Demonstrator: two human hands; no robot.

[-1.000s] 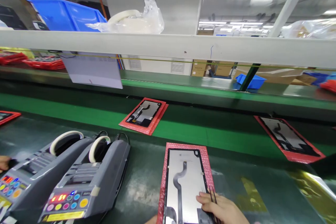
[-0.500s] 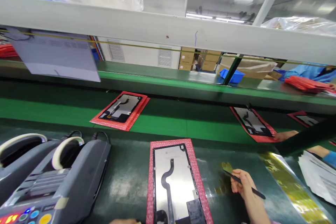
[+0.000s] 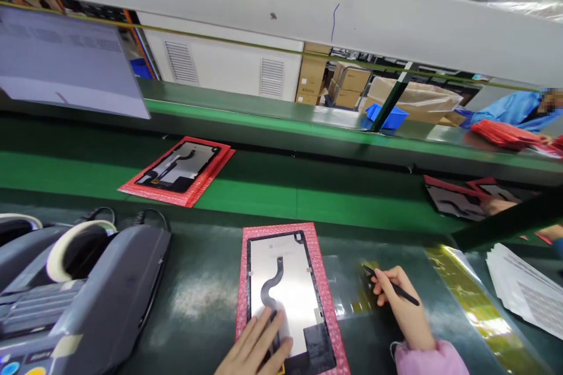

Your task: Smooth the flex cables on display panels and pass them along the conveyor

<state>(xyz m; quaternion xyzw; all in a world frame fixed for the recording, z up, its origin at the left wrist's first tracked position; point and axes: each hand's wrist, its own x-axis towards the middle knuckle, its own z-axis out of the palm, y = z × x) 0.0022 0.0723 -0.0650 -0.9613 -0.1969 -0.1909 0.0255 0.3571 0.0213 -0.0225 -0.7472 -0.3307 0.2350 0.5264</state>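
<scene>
A screen panel (image 3: 299,293) with a curved dark flex cable (image 3: 272,284) lies on a pink bubble-wrap sheet (image 3: 317,258) in front of me. My left hand (image 3: 259,343) rests on the panel's lower left part, palm down with fingers spread, over the lower cable. To the right of the panel, my right hand (image 3: 393,293) grips black tweezers (image 3: 404,294). Their tips point left, at small yellow film pieces (image 3: 369,269) on the dark green table. Whether the tips hold any film is too small to tell.
Tape dispensers (image 3: 114,287) stand at the left. A yellow film strip (image 3: 477,310) and papers (image 3: 523,287) lie at the right. Another panel (image 3: 182,167) sits on the green belt (image 3: 264,187). A co-worker's hand (image 3: 499,206) touches panels by a dark post (image 3: 505,220).
My left hand has come up from the bottom edge onto the panel. My right hand with the tweezers is nearer the table's film pieces. The co-worker's panel has shifted right, and the view has tilted.
</scene>
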